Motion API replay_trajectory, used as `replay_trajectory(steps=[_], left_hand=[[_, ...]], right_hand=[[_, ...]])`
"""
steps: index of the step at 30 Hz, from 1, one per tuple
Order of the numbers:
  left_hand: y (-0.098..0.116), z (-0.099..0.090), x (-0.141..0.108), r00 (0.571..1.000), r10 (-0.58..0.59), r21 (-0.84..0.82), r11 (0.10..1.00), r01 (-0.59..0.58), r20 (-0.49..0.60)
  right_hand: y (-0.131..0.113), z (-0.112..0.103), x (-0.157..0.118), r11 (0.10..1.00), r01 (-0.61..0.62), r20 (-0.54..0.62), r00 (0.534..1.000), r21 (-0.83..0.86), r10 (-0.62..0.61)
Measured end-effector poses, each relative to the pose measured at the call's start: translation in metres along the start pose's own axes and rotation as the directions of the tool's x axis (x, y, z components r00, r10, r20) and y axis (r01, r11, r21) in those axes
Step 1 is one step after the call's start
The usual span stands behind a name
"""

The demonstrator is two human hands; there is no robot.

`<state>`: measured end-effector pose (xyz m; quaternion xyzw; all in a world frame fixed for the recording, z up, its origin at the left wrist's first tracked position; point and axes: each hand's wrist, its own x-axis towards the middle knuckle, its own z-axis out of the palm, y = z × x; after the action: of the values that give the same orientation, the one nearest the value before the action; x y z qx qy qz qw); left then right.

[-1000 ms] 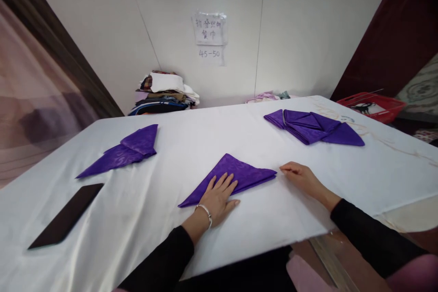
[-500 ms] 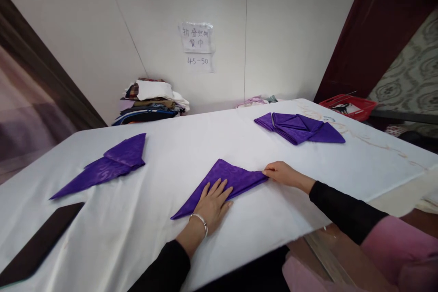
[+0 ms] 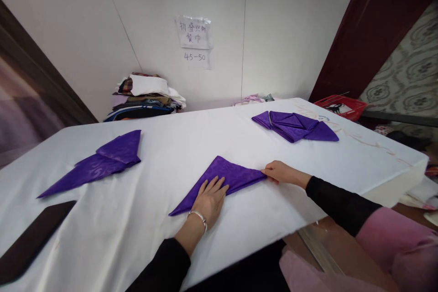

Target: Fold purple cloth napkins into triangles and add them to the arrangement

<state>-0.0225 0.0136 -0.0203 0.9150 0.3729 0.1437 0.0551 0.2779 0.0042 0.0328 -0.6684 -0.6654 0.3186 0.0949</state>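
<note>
A purple cloth napkin (image 3: 219, 169), folded into a triangle, lies on the white tablecloth in front of me. My left hand (image 3: 210, 198), with a silver bangle at the wrist, rests flat on its lower left part, fingers stretched out. At the napkin's right corner, my right hand (image 3: 278, 172) pinches the tip between thumb and fingers. Another folded purple napkin (image 3: 102, 159) lies to the left. Farther back on the right is a purple napkin bundle (image 3: 290, 125) folded in several layers.
A dark flat board (image 3: 37, 239) lies at the table's left front. Stacked clothes (image 3: 147, 98) stand by the wall beyond the far edge, below a handwritten paper sign (image 3: 195, 41). A red basket (image 3: 342, 107) is past the far right corner. The white tablecloth (image 3: 191, 132) covers the table.
The view has shifted slightly, so the scene sits a little farther left and higher. Both hands keep their places on the napkin, whose shape looks nearly the same.
</note>
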Motion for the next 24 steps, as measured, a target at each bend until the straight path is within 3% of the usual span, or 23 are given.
replay_trajectory(steps=[13,24], left_hand=[[0.007,-0.013,0.0,0.997,-0.045,-0.051,0.998,0.042,-0.063],[0.006,-0.01,0.0,0.995,-0.041,-0.098,0.995,0.031,-0.095]], right_hand=[[-0.017,-0.014,-0.003,1.0,-0.014,-0.019,1.0,0.003,0.014],[-0.01,0.0,-0.006,0.997,-0.079,0.075,0.994,0.0,0.079]])
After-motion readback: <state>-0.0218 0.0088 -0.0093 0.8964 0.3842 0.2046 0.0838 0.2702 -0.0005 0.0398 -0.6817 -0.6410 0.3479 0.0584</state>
